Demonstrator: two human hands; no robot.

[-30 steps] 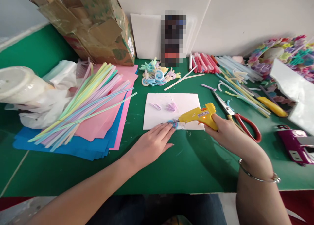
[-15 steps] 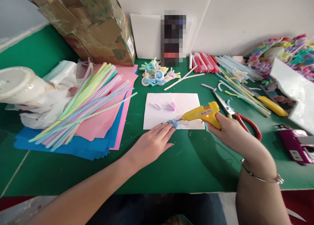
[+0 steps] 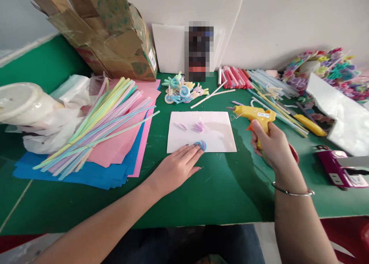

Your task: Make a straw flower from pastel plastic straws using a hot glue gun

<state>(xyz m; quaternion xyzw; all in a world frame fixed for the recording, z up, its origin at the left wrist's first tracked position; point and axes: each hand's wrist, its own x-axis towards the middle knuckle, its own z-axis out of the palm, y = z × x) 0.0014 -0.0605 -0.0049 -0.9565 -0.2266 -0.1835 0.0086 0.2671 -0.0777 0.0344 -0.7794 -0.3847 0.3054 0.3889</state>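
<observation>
**Right hand holds yellow glue gun clear of the coil under the left fingertips**

With the white board (image 3: 223, 141) as the clock's centre and 12 toward the wall, the small blue-and-purple coil (image 3: 203, 144) lies on the board at 6 o'clock, close to its near edge. The person's left hand (image 3: 181, 162) comes in from 7 o'clock, laid out flat, fingers straight and side by side, thumb apart. Its fingertips rest on the coil's left side; whether they press hard, the view cannot tell.

The right hand (image 3: 269, 143) is wrapped around the handle of the yellow glue gun (image 3: 253, 113), between 2 and 3 o'clock. The nozzle faces 9 o'clock, well apart from the coil. A bracelet (image 3: 292, 193) circles the right wrist, and a red handle (image 3: 294, 153) shows partly hidden beside that hand.

On the board, 1 purple loop (image 3: 180, 126) lies toward 10 o'clock and a purple cluster (image 3: 198, 127) near the centre. A heap of pastel coils (image 3: 184, 92) sits at 11 o'clock, red and pink markers (image 3: 235, 77) at 1. At 9 o'clock, a bundle of fuzzy sticks (image 3: 100, 129) lies across pink sheets (image 3: 111, 153) and blue sheets (image 3: 86, 176).
</observation>
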